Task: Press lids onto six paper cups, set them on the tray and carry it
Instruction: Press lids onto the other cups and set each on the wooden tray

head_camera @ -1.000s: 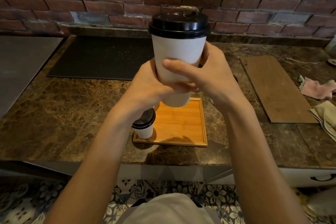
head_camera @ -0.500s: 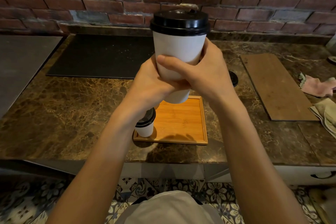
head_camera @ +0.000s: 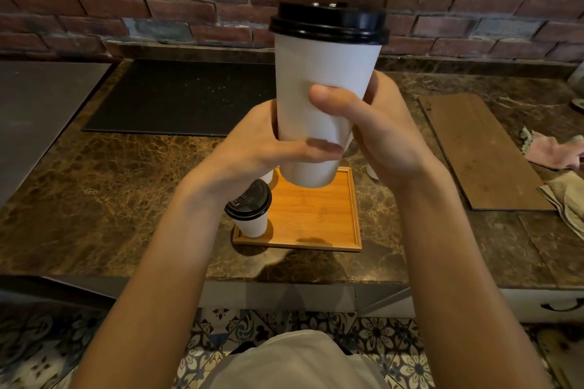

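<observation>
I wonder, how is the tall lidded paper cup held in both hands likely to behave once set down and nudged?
The tall paper cup is narrower at its base than at its black lid, so it probably tips easily. Its paper wall likely dents if the left hand and right hand squeeze hard.

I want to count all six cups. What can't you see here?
Head view only:
1. Left hand hides most of a white thing by the tray's far corner; perhaps a cup.
2. Right hand hides all but a white sliver right of the tray.
3. The lid hides the held cup's inside.
4. The right edge cuts off a beige cloth.
So six cannot be counted.
</observation>
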A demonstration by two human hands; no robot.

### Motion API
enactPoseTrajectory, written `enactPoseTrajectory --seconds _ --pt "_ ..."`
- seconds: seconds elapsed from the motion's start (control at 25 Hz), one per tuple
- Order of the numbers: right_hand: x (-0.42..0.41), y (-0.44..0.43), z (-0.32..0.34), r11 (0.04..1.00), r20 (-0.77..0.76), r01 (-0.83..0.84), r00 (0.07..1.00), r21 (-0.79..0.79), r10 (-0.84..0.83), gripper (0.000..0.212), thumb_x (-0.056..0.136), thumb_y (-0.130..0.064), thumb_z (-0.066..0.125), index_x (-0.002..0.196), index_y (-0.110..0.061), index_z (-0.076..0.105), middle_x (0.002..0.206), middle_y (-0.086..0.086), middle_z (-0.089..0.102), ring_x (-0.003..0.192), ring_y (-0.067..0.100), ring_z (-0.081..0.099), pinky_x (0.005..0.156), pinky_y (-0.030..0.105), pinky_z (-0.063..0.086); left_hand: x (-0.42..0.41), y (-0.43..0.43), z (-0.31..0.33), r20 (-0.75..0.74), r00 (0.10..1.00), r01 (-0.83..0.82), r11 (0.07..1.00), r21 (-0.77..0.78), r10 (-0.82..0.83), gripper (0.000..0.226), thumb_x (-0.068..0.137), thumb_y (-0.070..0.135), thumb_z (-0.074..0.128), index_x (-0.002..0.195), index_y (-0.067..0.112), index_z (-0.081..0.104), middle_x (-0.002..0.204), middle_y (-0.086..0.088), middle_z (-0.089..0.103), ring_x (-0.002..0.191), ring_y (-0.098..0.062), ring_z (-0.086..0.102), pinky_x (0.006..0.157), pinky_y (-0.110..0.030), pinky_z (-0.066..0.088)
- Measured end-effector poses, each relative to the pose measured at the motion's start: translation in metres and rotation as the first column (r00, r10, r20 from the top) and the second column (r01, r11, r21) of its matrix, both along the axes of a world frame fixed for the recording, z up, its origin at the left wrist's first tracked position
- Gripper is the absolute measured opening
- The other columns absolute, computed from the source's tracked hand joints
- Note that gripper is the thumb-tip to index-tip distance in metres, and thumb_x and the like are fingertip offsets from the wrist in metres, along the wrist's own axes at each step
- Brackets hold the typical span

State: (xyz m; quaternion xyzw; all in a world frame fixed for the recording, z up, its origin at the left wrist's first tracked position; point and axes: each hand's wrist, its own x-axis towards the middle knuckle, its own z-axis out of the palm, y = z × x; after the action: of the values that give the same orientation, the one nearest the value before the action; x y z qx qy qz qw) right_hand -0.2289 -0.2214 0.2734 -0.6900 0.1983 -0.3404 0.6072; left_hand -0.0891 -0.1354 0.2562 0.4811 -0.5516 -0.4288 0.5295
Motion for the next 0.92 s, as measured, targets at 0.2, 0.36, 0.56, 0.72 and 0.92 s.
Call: enactPoseTrajectory --seconds 0.2,0.36,0.56,0.72,0.92 --pt "-0.003 -0.002 -0.006 0.995 -0.020 -0.096 0.995 0.035 0.097 0.051 0.070 -0.037 0.069 0.116 -0.019 0.060 0.104 -0.004 0.070 0.102 0.020 0.067 0.079 0.030 0.054 0.004 0.000 -0.005 -0.011 0.999 0.053 0.998 0.019 -0.052 0.062 0.067 0.025 0.075 0.125 0.021 0.053 0.120 -0.003 0.063 0.113 -0.021 0.060 0.093 -0.037 0.051" --pt "-0.002 -0.002 -0.004 0.997 -0.062 -0.070 0.996 0.017 0.071 0.060 0.069 -0.040 0.071 0.121 -0.014 0.058 0.110 0.004 0.068 0.106 0.023 0.067 0.085 0.035 0.055 0.003 0.000 -0.007 -0.033 0.999 0.034 0.999 0.008 -0.034 0.053 0.069 0.024 0.074 0.119 0.027 0.056 0.112 0.008 0.067 0.109 -0.015 0.062 0.086 -0.025 0.052" --pt "0.000 0.000 0.002 0.994 -0.162 0.017 0.986 -0.109 -0.034 0.058 0.073 -0.036 0.075 0.125 -0.016 0.057 0.111 0.000 0.067 0.101 0.011 0.067 0.080 0.027 0.057 0.000 0.000 -0.008 -0.004 0.997 -0.078 0.997 0.003 0.078 0.052 0.066 0.027 0.076 0.115 0.025 0.059 0.106 0.009 0.069 0.104 -0.012 0.064 0.082 -0.025 0.053" --pt "0.001 0.005 0.008 0.980 -0.183 0.089 0.976 -0.179 -0.122 0.064 0.070 -0.042 0.077 0.125 -0.020 0.054 0.109 -0.007 0.063 0.099 0.004 0.064 0.077 0.021 0.056 -0.002 -0.002 -0.007 0.039 0.988 -0.152 0.988 -0.003 0.152 0.059 0.064 0.025 0.080 0.118 0.017 0.058 0.108 0.003 0.068 0.102 -0.012 0.065 0.079 -0.023 0.053" --pt "0.007 0.012 0.006 0.951 -0.238 0.201 0.937 -0.233 -0.256 0.071 0.071 -0.044 0.083 0.129 -0.017 0.051 0.115 -0.005 0.061 0.103 0.009 0.062 0.083 0.036 0.058 -0.005 -0.002 -0.008 0.050 0.963 -0.264 0.965 -0.013 0.264 0.047 0.063 0.022 0.077 0.107 0.027 0.059 0.096 0.015 0.070 0.092 -0.003 0.066 0.070 -0.014 0.052"
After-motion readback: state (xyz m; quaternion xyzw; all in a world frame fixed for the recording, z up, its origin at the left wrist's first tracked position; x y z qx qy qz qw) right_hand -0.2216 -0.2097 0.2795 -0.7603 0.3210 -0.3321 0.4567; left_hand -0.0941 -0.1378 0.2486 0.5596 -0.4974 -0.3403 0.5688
